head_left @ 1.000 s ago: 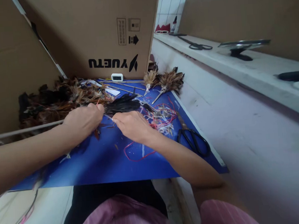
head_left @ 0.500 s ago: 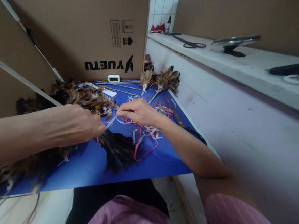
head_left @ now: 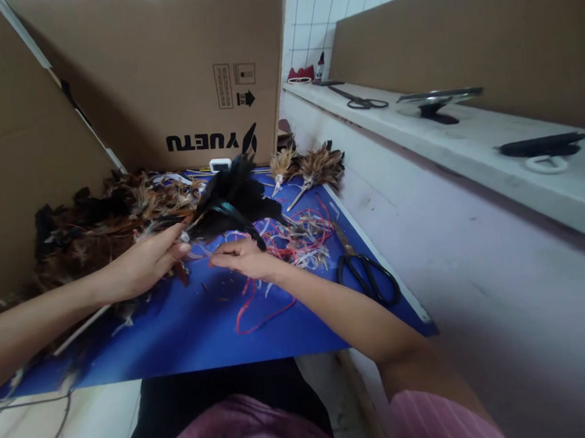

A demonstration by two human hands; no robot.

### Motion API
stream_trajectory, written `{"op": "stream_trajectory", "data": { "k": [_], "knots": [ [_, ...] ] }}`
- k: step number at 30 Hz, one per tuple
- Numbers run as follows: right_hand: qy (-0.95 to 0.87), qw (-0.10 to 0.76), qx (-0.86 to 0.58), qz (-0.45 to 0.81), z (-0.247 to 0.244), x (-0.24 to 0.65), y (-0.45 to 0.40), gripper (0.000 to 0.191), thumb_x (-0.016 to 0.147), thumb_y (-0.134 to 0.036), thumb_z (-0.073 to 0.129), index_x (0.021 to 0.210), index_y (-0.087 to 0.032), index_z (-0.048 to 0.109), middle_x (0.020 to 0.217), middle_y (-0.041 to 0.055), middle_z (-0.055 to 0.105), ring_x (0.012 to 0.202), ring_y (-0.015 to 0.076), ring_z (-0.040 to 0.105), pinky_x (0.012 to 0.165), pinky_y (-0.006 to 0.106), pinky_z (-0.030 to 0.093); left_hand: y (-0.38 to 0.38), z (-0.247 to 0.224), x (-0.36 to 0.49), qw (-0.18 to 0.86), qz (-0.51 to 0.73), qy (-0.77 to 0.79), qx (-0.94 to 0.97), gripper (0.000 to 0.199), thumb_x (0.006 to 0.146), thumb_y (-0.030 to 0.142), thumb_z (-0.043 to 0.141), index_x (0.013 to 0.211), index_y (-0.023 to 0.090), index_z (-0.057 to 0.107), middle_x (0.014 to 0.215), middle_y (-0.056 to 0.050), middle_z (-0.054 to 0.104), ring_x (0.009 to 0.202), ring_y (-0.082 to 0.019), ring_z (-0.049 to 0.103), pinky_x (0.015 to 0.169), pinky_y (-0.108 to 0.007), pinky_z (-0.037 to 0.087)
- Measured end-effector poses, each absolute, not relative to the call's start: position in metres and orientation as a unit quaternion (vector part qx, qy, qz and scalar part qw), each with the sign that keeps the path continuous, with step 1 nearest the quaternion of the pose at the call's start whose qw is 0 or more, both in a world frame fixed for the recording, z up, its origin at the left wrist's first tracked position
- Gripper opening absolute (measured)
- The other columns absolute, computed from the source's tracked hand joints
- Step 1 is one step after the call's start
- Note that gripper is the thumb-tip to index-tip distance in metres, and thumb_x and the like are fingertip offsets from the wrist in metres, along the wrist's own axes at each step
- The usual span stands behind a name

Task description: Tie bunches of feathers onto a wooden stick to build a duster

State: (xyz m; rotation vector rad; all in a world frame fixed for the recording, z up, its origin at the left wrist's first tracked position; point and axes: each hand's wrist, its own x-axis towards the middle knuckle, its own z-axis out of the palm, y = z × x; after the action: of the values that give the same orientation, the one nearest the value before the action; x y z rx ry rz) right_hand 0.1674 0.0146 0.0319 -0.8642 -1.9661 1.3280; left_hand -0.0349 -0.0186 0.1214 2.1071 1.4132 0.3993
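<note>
My left hand (head_left: 148, 264) is closed around a feather duster (head_left: 236, 199) close to where its feathers are bound. The dark feathers fan out away from me to the right, and the pale stick (head_left: 82, 330) slants down from the hand to the lower left. My right hand (head_left: 245, 257), just right of it, pinches a thin clear plastic strip (head_left: 200, 252) that stretches to the binding. Under and beyond the right hand lie tangled red string and pale plastic shreds (head_left: 299, 242) on the blue tabletop (head_left: 191, 346).
A heap of brown feathers (head_left: 97, 226) covers the table's left side. Black-handled scissors (head_left: 369, 274) lie at the right edge. Two tan feather bundles (head_left: 313, 167) sit at the back. Cardboard (head_left: 162, 68) stands behind; a ledge (head_left: 437, 142) on the right holds small tools.
The duster has swung round: its stick pointed up left and its feathers toward me; now the stick points down left and the feathers away. Both hands keep their hold. The scissors show more fully.
</note>
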Motion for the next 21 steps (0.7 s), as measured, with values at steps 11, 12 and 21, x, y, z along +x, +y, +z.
{"op": "stream_trajectory", "data": {
  "k": [11,12,21],
  "knots": [
    [-0.683,0.335,-0.329,0.559,0.045,0.211,0.024,0.029,0.082,-0.041,0.057,0.084,-0.013,0.065,0.060,-0.0056,0.043,0.054,0.0069,0.037,0.049,0.020,0.027,-0.021,0.126,-0.045,0.503,0.408,0.544,0.534,0.026,0.091,0.029,0.049,0.072,0.020,0.034,0.060,0.008,0.028,0.042,-0.003,0.022,0.038,-0.012,0.017],
    [-0.688,0.335,-0.331,0.552,0.045,0.210,0.023,0.029,0.083,-0.040,0.056,0.084,-0.013,0.065,0.060,-0.0053,0.044,0.055,0.0069,0.037,0.049,0.020,0.028,-0.020,0.126,-0.042,0.507,0.421,0.543,0.521,0.025,0.091,0.028,0.048,0.072,0.020,0.033,0.059,0.008,0.028,0.041,-0.003,0.021,0.037,-0.012,0.017],
    [-0.676,0.364,-0.375,0.520,0.033,0.228,0.023,0.027,0.082,-0.040,0.056,0.088,-0.015,0.062,0.063,-0.0052,0.048,0.053,0.0063,0.036,0.052,0.020,0.030,-0.001,0.123,-0.052,0.508,0.499,0.512,0.480,0.027,0.092,0.017,0.043,0.069,0.020,0.030,0.054,0.008,0.026,0.038,-0.004,0.023,0.038,-0.016,0.016]
  ]
}}
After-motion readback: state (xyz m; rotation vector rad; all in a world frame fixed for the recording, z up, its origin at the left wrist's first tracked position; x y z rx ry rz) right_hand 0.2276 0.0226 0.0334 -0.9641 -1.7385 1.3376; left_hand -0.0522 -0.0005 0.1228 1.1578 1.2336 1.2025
